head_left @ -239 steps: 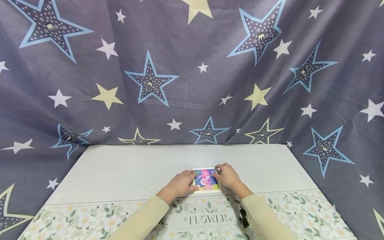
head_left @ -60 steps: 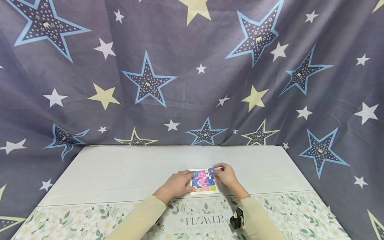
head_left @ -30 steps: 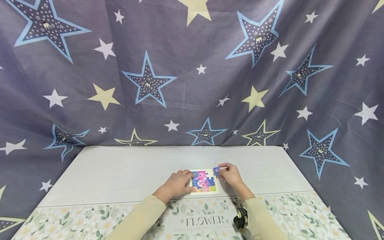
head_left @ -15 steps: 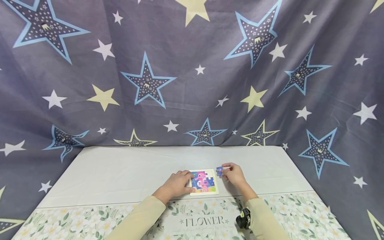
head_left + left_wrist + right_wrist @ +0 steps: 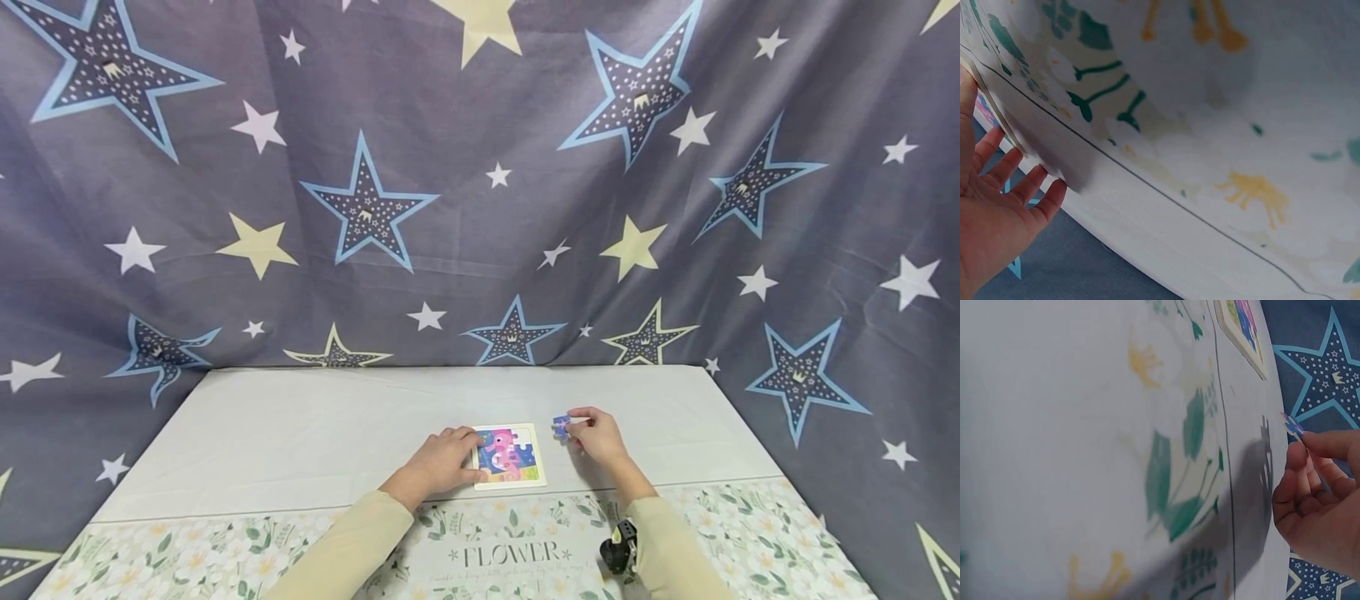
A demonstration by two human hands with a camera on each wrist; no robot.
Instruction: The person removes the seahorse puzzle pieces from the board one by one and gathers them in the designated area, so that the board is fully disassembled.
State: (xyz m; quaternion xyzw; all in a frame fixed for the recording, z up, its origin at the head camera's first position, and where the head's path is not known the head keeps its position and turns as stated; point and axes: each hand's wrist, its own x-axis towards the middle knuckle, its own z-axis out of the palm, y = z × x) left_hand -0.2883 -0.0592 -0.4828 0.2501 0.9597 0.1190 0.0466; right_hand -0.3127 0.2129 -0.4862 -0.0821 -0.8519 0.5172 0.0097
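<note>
A small white-framed jigsaw puzzle (image 5: 543, 467) with a pink seahorse picture lies on the table, in the middle of the head view. My left hand (image 5: 437, 467) rests along its left edge, thumb and fingers spread and touching the frame. The left wrist view shows this hand (image 5: 1007, 200) with fairly straight fingers by the frame's edge. Pale backing shows in the picture's upper right corner. To the right of the frame, my right hand (image 5: 600, 437) pinches a blue puzzle piece (image 5: 561, 427) with a pink mark between thumb and fingertips, apart from the puzzle and raised off the table in the right wrist view.
A white cloth (image 5: 315, 433) covers the table's far part, with a floral cloth (image 5: 247, 542) reading "FLOWER" in front. A dark curtain (image 5: 465, 275) with stars hangs behind and at both sides. A black device (image 5: 618, 547) is worn at the right wrist.
My right hand has lifted the blue puzzle piece out of the puzzle's upper right corner and carried it rightward, clear of the frame. The left hand stays at the left edge.
</note>
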